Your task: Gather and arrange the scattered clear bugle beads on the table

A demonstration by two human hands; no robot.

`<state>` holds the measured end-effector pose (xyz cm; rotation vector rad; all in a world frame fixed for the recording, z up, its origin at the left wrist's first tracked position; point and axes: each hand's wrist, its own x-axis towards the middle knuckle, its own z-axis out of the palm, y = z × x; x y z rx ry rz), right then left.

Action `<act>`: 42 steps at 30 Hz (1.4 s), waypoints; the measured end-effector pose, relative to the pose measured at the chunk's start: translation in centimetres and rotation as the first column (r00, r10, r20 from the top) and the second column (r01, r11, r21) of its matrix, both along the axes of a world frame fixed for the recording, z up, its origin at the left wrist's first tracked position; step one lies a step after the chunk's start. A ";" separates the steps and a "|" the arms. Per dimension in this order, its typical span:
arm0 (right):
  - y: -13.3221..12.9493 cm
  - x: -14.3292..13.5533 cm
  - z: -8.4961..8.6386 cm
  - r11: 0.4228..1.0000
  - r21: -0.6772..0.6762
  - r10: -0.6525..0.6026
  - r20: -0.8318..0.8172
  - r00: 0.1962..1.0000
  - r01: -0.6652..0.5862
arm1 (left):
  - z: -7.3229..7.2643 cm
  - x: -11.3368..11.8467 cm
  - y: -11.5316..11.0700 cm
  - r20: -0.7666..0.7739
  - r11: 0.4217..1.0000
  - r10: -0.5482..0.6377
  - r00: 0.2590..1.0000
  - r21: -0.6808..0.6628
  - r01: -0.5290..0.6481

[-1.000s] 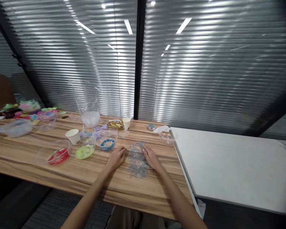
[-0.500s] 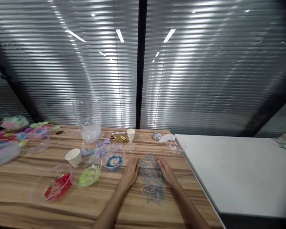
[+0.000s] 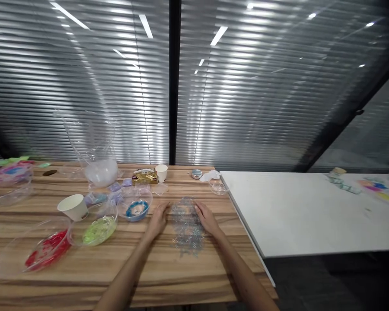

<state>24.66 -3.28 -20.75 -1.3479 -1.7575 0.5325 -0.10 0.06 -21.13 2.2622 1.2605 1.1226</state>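
A loose spread of small clear bluish pieces (image 3: 188,229) lies on the wooden table (image 3: 168,276). On its left side rests my left hand (image 3: 158,219), palm side down, with nothing visible in it. My right hand (image 3: 207,217) lies along the right edge of the spread, its fingertips at the upper part of the pieces. Both hands have their fingers stretched forward. Left of my left hand are a clear bowl with blue pieces (image 3: 137,210), one with yellow-green pieces (image 3: 99,230) and one with red pieces (image 3: 48,249).
Paper cups (image 3: 74,207) (image 3: 161,172), a gold packet (image 3: 144,176), a bag of white material (image 3: 101,172), a round tin (image 3: 196,174), a white tissue (image 3: 210,176) and a clear lid (image 3: 218,186) stand around. A white table (image 3: 304,211) adjoins on the right.
The view has turned to the right, so the table items appear further left and more of the white table shows. Both hands stay beside the spread of pieces.
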 end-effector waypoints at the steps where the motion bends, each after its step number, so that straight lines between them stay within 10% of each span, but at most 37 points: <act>1: 0.1 0.1 -0.1 1.000 0.001 0.007 0.002 1.000 -0.007 | 0.2 0.0 -0.1 0.009 1.000 0.004 1.000 -0.002 -0.004; 24: 1.9 0.7 -0.1 0.991 0.032 -0.127 -0.012 0.992 0.128 | 1.7 -0.5 0.1 -0.041 0.981 0.194 0.980 -0.017 -0.195; 42: 0.1 0.7 0.2 0.994 0.050 -0.100 0.061 0.993 0.097 | 2.2 0.7 -1.4 -0.020 0.997 0.031 0.999 -0.064 -0.032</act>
